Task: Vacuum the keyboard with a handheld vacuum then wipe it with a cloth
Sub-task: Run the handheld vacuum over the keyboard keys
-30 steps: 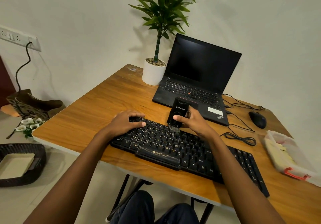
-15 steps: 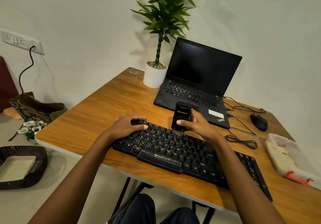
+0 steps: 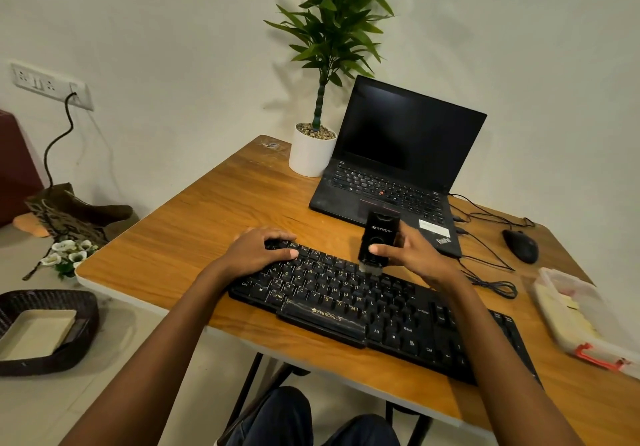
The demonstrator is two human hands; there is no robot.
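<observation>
The right hand (image 3: 417, 255) holds the handheld vacuum (image 3: 379, 236) upright, thumb across the front of its black body and fingers wrapped behind. This puts the brush nozzle (image 3: 370, 269) straight down on the far rows of the keyboard (image 3: 346, 303), roughly at mid-length, a hold that seems meant to let the bristles get between the keys. The left hand (image 3: 259, 250) is on the keyboard's far left corner, fingers curled over the back edge and thumb lying on the keys, most likely to pin the board so it does not slide under the brush. The keyboard lies slantwise along the near edge of the table (image 3: 214, 210), its left end under the left hand and its right end passing beneath the right forearm toward the near right. The vacuuming step looks to be in hand, with the near rows and the right-hand key block apparently not yet reached. No cloth can be picked out. A clear plastic box (image 3: 575, 321) at the right edge holds something pale, but what it is cannot be told. Beyond the hands stands an open laptop (image 3: 398, 154), with a potted plant (image 3: 311, 154) to its left and a mouse (image 3: 520, 246) with loose cables (image 3: 491, 284) to its right.
</observation>
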